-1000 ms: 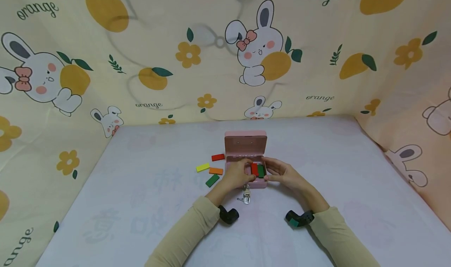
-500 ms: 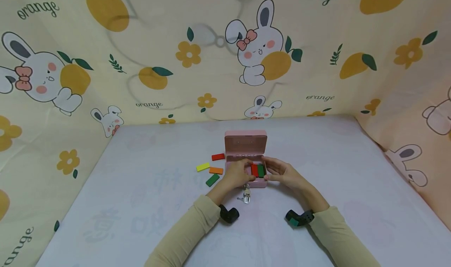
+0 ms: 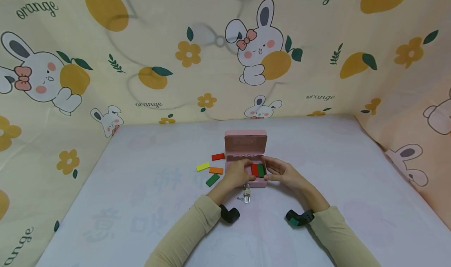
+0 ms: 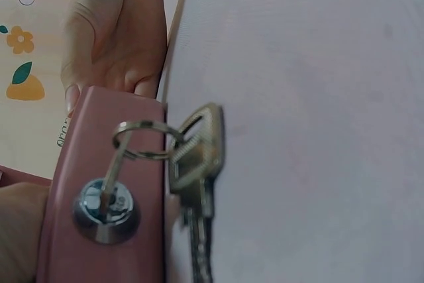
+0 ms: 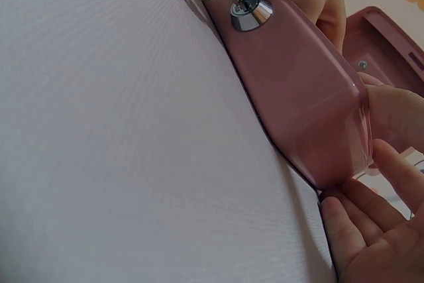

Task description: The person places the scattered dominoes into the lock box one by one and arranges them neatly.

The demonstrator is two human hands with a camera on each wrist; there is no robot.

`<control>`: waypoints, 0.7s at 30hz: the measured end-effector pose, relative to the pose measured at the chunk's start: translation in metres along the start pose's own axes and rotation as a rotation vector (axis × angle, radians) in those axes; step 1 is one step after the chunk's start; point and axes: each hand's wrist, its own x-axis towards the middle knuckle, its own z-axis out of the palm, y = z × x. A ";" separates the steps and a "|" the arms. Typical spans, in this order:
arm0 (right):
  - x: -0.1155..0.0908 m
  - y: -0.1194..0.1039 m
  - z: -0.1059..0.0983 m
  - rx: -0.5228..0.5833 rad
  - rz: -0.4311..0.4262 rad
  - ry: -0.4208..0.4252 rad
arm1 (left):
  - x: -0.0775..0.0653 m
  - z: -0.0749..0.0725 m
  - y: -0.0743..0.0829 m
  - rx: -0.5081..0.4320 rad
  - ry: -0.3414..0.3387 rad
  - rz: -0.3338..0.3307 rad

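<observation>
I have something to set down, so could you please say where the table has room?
Bare table: right of the right hand, and from the yellow block leftward to the patterned cloth. Crowded: around the pink box, with the left hand, keys and loose blocks.

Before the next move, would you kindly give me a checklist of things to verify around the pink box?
1. Lid up on the pink box: ok, raised.
2. Box steadied: ok, right hand holds its right end.
3. Key in lock: ok, another key hangs from the ring.
4. Red block and green block inside: ok, side by side.
5. No loose blocks outside: not ok, four lie left of the box.
6. Left hand free of blocks: cannot tell, fingertips hidden.
</observation>
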 end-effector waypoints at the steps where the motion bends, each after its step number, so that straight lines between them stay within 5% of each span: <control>1: 0.000 0.000 0.000 0.003 0.000 -0.001 | 0.000 0.000 0.000 -0.001 0.001 0.000; 21: 0.000 -0.001 -0.001 0.029 0.000 -0.016 | 0.000 0.001 0.000 -0.004 0.007 0.004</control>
